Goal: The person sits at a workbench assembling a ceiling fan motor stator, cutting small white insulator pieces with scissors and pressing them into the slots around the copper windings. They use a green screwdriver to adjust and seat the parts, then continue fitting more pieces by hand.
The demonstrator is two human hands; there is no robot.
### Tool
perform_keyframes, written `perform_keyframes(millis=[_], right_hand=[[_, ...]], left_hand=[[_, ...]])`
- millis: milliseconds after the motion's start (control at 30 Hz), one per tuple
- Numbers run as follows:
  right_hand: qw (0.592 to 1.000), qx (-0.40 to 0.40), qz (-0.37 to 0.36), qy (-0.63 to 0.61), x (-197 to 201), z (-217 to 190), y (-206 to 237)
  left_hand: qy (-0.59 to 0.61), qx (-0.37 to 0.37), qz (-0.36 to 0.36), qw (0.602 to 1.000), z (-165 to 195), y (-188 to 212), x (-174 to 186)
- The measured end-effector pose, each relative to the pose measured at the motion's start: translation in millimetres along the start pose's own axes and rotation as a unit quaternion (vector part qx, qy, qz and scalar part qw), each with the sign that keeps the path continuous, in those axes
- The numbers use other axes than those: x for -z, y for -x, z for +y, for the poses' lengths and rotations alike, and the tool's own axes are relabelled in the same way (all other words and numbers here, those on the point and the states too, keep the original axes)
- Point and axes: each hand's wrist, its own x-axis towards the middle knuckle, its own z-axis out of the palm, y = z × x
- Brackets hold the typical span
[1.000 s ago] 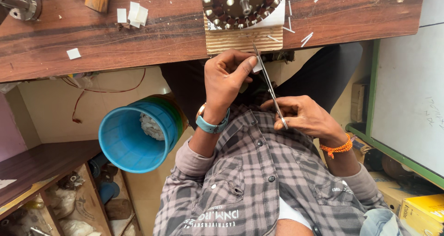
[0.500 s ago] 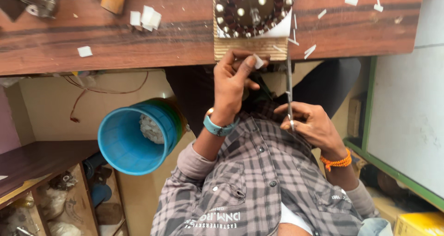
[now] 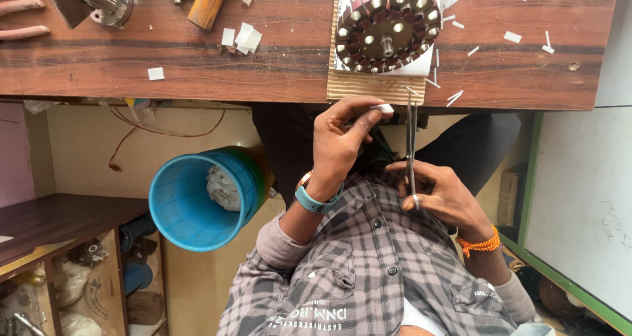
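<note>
table (image 3: 276,79) carried the round stator (image 3: 387,26) on cardboard | your right hand (image 3: 441,194) was closed on slim scissors (image 3: 411,138), long axis pointing at the table edge | your left hand (image 3: 342,142) pinched a small white slip (image 3: 382,108) (just left of the blades, nearer the stator)

Wooden table (image 3: 263,66): dark reddish-brown, streaked grain. Paper scraps (image 3: 242,38): white, scattered over the top. Cardboard sheet (image 3: 368,86): tan, ribbed. Round motor stator (image 3: 386,26): dark maroon rim, silver-grey teeth, pale spots. Tool handle (image 3: 209,3): orange-brown wood. Bucket (image 3: 197,201): bright blue, with whitish waste inside, possibly cloth. Shirt (image 3: 368,277): grey checked, white lettering. Watch strap (image 3: 316,201): teal. Wrist thread (image 3: 480,244): orange. Paper slip (image 3: 382,108) in left hand (image 3: 339,145): white. Scissors (image 3: 411,145) in right hand (image 3: 441,194): silver steel. Frame edge (image 3: 526,178): green.
</note>
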Motion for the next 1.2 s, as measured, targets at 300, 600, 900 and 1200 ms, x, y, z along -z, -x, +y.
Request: perform_keyframes(millis=[300,600,900,1200], right_hand=[[0.999,-0.027,-0.032,0.025,-5,-9,0],[0.999,-0.048,-0.018,-0.001,-7,-15,3],[0.998,-0.052,0.000,-0.019,-7,-9,0],[0.999,-0.032,-0.008,-0.025,-6,-6,4]], left_hand=[[-0.031,-0.001,0.004,1.000,6,0,-8],[-0.023,0.022,-0.002,0.999,8,-1,-10],[-0.023,0.069,-0.016,0.997,8,-13,-12],[-0.020,0.034,-0.025,0.999,8,-9,-20]])
